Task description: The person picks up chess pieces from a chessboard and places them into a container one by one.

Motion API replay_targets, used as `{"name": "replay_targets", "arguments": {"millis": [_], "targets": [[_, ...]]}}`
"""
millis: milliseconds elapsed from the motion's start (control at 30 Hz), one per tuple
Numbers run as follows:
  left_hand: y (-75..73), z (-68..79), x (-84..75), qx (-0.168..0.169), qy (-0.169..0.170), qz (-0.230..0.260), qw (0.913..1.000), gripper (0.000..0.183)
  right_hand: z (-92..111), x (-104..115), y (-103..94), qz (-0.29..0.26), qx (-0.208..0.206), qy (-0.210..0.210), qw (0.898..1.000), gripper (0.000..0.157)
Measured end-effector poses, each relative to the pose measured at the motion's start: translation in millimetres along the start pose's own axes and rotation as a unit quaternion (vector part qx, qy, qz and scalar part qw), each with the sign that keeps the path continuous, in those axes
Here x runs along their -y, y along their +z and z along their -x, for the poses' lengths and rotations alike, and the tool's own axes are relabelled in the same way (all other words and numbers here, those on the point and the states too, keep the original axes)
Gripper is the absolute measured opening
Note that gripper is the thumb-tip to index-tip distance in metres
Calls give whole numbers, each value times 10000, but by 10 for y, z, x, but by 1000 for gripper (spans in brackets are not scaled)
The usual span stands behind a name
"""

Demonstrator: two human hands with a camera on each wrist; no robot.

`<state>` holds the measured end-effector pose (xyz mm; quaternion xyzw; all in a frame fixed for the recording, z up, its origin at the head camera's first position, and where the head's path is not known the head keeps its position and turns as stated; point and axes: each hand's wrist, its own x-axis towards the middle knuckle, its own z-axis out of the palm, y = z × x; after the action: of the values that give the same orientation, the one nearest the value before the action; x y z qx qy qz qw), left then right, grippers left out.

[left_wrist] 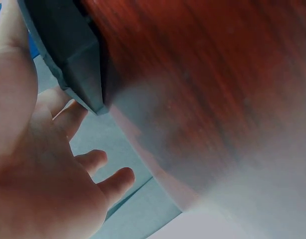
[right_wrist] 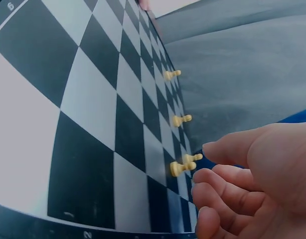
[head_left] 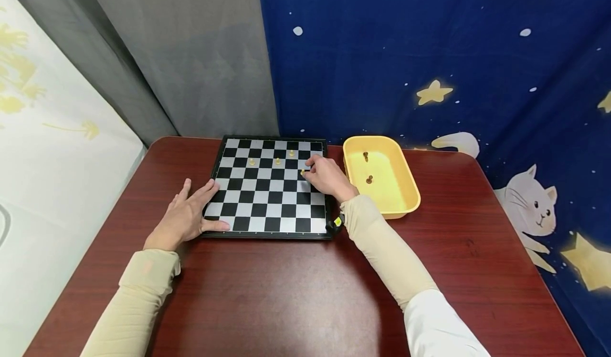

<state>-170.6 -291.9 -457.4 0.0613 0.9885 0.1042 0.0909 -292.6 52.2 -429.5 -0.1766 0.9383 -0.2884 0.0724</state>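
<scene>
A black-and-white chessboard [head_left: 260,210] lies on the table. My left hand [head_left: 185,215] rests at its left edge, fingers spread, thumb along the front left corner; in the left wrist view the palm [left_wrist: 48,164] sits beside the dark board frame [left_wrist: 68,55]. Over the board's right side is my right hand [head_left: 329,177], fingertips right by a pale yellow pawn [right_wrist: 182,168]. That pawn stands upright, and a gap shows between thumb and fingers. Farther along the board stand three more pale pawns, one of them the leftmost pawn [head_left: 252,162].
To the board's right stands a yellow plastic tray [head_left: 411,198] holding two dark brown chess pieces, one a near piece [head_left: 369,179]. The reddish-brown table [head_left: 286,293] extends in front. A grey and blue curtain [head_left: 358,54] hangs behind the table's far edge.
</scene>
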Motion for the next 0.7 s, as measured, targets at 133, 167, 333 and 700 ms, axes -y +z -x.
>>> {"name": "replay_targets", "arguments": {"millis": [133,167,333,700], "targets": [[-5,0,5,31,5,50,10000,124,-31,-20,51,3,48,97,9999,33],[-7,0,3,48,-1,58,10000,124,-37,-29,63,16,64,108,9999,33],[-10,1,6,101,-35,93,9999,123,-53,-55,115,62,32,108,9999,31],[4,-8,10,64,-29,87,9999,123,-134,-80,225,78,-162,109,9998,27]]}}
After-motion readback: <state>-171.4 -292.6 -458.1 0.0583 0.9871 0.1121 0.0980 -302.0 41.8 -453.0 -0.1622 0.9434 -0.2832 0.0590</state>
